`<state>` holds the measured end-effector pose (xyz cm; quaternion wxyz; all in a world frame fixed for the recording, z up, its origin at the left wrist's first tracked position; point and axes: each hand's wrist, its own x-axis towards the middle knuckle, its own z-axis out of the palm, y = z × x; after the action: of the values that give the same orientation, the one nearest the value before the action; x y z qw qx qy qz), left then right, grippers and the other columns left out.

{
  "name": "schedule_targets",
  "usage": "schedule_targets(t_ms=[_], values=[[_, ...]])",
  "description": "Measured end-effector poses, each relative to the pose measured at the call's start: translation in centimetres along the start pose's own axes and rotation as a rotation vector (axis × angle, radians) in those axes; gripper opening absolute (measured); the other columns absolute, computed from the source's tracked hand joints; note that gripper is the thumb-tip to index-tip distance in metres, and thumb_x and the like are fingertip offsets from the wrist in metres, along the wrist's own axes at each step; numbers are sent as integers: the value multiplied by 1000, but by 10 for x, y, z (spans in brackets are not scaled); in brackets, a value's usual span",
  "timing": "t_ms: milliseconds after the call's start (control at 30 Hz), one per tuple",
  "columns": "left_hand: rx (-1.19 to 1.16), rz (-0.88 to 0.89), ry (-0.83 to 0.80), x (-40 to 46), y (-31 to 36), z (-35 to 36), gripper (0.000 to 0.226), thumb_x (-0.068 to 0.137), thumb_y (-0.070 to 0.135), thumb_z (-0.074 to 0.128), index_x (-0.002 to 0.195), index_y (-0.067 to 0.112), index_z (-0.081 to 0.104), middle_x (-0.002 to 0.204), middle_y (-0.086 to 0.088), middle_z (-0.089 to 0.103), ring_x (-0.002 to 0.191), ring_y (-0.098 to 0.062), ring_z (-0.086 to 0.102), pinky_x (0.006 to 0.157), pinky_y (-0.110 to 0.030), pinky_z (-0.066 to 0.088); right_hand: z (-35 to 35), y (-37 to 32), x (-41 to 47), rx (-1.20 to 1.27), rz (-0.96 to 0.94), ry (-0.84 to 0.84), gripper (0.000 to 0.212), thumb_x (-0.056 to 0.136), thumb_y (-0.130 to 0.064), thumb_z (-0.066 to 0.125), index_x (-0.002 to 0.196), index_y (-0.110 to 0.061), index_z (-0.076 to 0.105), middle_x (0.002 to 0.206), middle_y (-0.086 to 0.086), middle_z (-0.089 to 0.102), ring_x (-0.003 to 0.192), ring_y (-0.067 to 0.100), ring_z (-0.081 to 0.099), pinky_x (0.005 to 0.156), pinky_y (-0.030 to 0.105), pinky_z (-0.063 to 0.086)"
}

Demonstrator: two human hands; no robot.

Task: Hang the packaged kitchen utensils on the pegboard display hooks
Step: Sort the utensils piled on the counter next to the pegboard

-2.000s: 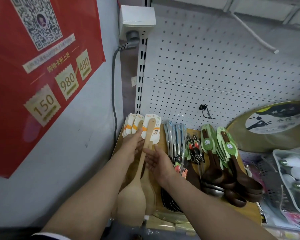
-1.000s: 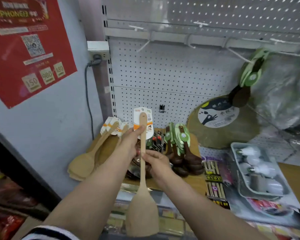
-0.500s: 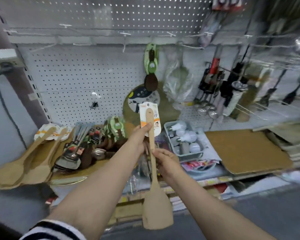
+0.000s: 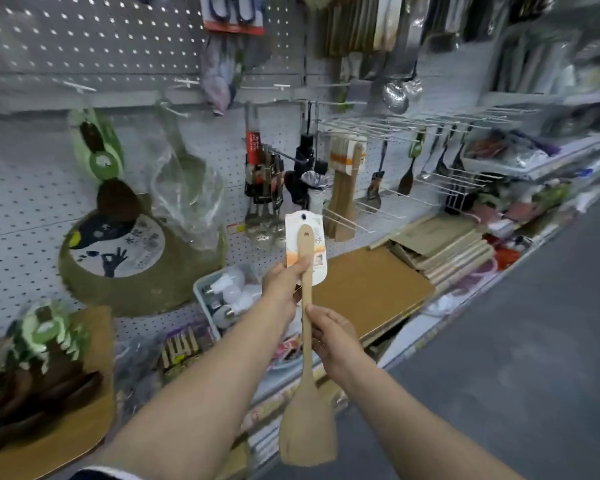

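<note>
I hold a wooden spatula (image 4: 307, 424) upright in front of the shelf, blade down. Its white and orange header card (image 4: 314, 233) has a hang hole at the top. My left hand (image 4: 284, 282) pinches the handle at the card's lower edge. My right hand (image 4: 329, 332) grips the handle lower down. Beyond the card, on the white pegboard (image 4: 21, 188), a bunch of the same wooden spatulas (image 4: 343, 188) hangs on a hook. Empty white hooks (image 4: 347, 221) stick out just right of that bunch.
A green-carded dark spoon (image 4: 99, 157) and a plastic-wrapped scoop (image 4: 184, 181) hang at left. Steel ladles (image 4: 264, 188) hang left of the card. On the shelf lie a round board (image 4: 125, 261), a tray of bulbs (image 4: 229, 292), a cork board (image 4: 368, 289) and dark spoons (image 4: 32, 375). Grey aisle floor at right.
My view has swung right along the shelf and both hands have carried the spatula with it, away from the pile at the left end toward the hanging wooden spatulas.
</note>
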<state>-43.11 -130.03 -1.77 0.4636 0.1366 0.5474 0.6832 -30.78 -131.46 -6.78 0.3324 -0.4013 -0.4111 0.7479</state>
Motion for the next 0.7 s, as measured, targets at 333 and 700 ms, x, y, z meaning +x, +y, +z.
schedule_targets(t_ms=[333, 700], values=[[-28, -46, -42, 96, -11, 147, 11, 89, 21, 76, 93, 14, 69, 77, -2, 67, 63, -17, 57, 53, -25, 40, -99, -86, 114, -39, 12, 101, 13, 94, -23, 71, 96, -11, 74, 90, 14, 69, 82, 27, 60, 75, 38, 47], [-69, -41, -73, 179, -13, 297, 21, 88, 20, 77, 105, 13, 68, 88, -2, 72, 76, -17, 63, 63, -30, 46, -198, -185, 211, 16, -29, 128, 12, 95, -21, 70, 91, -10, 74, 76, 7, 71, 62, 17, 63, 63, 30, 50]])
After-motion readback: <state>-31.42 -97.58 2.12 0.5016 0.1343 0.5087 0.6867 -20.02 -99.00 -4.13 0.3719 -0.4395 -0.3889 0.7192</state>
